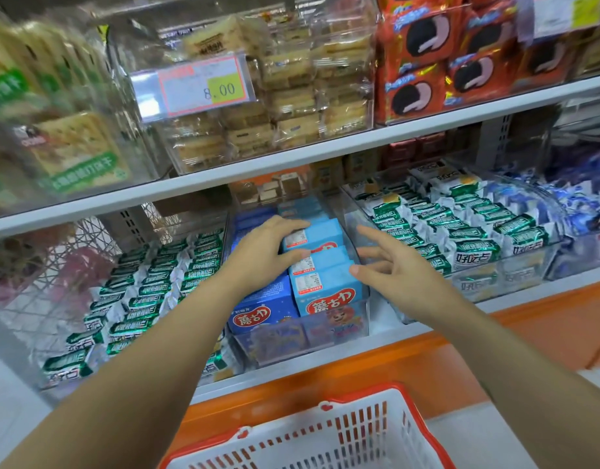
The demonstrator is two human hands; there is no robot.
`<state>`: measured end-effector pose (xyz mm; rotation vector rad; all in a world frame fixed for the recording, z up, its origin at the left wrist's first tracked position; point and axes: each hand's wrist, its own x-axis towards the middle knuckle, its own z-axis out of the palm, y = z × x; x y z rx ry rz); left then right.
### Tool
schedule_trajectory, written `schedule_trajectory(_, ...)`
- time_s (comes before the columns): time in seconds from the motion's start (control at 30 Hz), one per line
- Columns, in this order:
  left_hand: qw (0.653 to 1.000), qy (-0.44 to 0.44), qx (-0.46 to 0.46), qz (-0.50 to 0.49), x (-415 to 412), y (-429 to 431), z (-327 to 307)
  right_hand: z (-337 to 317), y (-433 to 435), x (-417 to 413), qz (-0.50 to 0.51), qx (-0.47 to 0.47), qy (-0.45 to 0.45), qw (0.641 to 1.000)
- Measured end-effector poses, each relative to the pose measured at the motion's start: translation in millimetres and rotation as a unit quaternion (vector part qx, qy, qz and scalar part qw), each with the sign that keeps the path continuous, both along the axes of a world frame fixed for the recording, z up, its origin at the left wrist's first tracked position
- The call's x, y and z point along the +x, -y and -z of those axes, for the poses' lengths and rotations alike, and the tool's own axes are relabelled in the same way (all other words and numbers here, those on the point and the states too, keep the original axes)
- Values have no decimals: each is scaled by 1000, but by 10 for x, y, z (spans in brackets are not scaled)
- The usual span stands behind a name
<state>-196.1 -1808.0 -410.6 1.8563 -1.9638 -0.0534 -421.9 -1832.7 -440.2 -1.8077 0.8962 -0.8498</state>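
On the lower shelf point(291, 371), right half of the clear bin point(325, 343): light-blue boxes are standing filed one behind the other, running from the shelf's front edge toward its back

Left hand point(261, 255) is clamping the second light-blue box point(320, 236), fingers hooking over its rear top edge, thumb pressing its front top edge. Looks like a top pinch because the tight filing is leaving only the top strip exposed

Right hand point(396, 275) is hovering spread at the bin's right wall, thumb tip touching the front box point(329, 289), holding nothing. Probably steadying the row while one box is coming out

Gripped box is standing on edge, printed face pointing at the shelf's front edge and leaning back a little, label strip facing up. Long axis of that strip is lying parallel to the shelf's front edge

Dark-blue box point(261, 306) is filling the bin's left half, green packets point(477, 248) flanking the bin, basket point(417, 421) waiting below the shelf edge
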Motion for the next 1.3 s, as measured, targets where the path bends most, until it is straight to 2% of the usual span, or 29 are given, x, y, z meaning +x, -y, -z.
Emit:
schedule_trajectory(0.1,999,-1,32,1,-4,20,32,0,-16,31,-34,-29,-32,998)
schedule_trajectory(0.2,998,-7,66,1,42,40,45,19,45,67,-47,-57,-102,992)
schedule_trajectory(0.37,995,-57,82,0,91,99,22,-19,192,138,-80,-10,-153,985)
schedule_trajectory(0.47,987,-123,106,-1,113,151,-9,-33,259,172,-86,-3,-177,980)
schedule_trajectory(0.6,986,-159,48,-19,171,317,-47,2,277,197,-82,5,-183,980)
schedule_trajectory(0.67,992,-109,24,-59,186,413,-72,18,271,202,-80,2,-186,979)
schedule_trajectory(0.77,993,-18,84,-82,192,569,-71,33,271,201,-78,3,-182,980)
schedule_trajectory(1.03,984,10,156,-83,175,774,-101,72,283,205,-77,5,-160,984)
schedule_trajectory(1.17,991,2,112,-70,166,644,-181,62,282,189,-78,1,-166,983)
schedule_trajectory(1.3,998,-30,-12,-56,120,290,-297,52,263,176,-79,4,-158,984)
